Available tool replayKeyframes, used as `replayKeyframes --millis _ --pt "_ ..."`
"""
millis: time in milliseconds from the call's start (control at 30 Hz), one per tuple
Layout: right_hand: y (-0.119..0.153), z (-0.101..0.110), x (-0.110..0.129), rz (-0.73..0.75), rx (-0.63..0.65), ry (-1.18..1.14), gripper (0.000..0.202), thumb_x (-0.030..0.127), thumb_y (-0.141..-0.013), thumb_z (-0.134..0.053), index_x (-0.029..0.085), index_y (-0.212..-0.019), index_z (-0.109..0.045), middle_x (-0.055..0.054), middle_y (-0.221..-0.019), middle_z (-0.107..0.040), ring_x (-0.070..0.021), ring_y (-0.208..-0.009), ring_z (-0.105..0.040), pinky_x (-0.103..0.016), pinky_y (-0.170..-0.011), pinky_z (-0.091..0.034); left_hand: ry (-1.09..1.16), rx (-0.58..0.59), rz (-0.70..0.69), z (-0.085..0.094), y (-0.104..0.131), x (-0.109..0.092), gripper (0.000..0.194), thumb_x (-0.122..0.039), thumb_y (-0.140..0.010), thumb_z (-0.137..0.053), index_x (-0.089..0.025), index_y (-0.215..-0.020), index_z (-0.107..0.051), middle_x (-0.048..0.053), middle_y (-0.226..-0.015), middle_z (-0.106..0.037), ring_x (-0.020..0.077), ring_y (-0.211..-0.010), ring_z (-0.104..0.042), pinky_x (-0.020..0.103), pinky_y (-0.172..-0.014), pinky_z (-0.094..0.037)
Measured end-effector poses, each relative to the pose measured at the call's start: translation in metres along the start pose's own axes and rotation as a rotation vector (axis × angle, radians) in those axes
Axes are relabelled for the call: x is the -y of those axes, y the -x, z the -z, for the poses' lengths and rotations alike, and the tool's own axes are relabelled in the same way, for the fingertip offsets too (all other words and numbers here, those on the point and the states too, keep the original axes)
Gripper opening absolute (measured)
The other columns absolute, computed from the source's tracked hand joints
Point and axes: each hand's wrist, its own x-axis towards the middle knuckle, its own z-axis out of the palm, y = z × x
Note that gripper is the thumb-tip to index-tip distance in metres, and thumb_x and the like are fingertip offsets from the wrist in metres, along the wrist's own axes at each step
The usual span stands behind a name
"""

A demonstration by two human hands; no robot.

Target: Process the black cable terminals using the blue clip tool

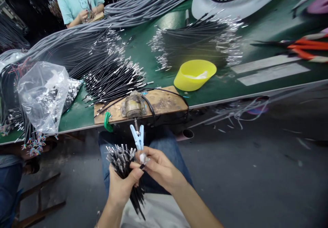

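My left hand (123, 185) is closed around a bundle of black cables (137, 200), whose silver ends fan out above the fist. Its thumb reaches toward a single short black cable (141, 166) at the fingertips of my right hand (164, 170). The right fingers pinch that cable near its whitish, shiny end. Just above them, a light blue clothespin (138, 137) points down from the shaft of a small worn motor (134, 105). The right fingertips partly hide where the clothespin meets the cable end.
The motor sits on a wooden board (166, 101) at the green table's edge, beside a green clamp (108, 122). Black cable piles (112, 81), a plastic bag (42, 94), a yellow container (191, 82), orange-handled pliers (307, 47) and a fan (235, 2) lie around. A person (79, 4) works opposite.
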Motion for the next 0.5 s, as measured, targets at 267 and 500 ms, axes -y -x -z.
replayKeyframes --millis 267,500 --pt "-0.035 0.014 0.029 -0.138 0.005 -0.017 0.038 0.049 -0.063 -0.076 0.014 -0.059 -0.061 0.005 -0.051 -0.046 -0.0068 -0.049 -0.038 -0.02 -0.048 -0.033 0.001 -0.058 -0.085 0.008 -0.002 0.001 0.029 -0.036 -0.054 -0.082 -0.012 -0.059 -0.066 0.001 -0.058 -0.056 0.0097 -0.052 -0.049 0.023 -0.051 -0.043" --pt "-0.054 -0.011 0.019 -0.018 0.008 -0.342 0.036 0.052 -0.065 -0.074 0.016 -0.068 -0.071 -0.001 -0.063 -0.062 -0.0101 -0.056 -0.051 -0.022 -0.056 -0.042 0.018 -0.108 -0.115 0.012 -0.013 0.001 0.032 -0.041 -0.046 -0.084 -0.015 -0.057 -0.067 0.002 -0.054 -0.058 0.0085 -0.037 -0.045 0.023 -0.034 -0.036"
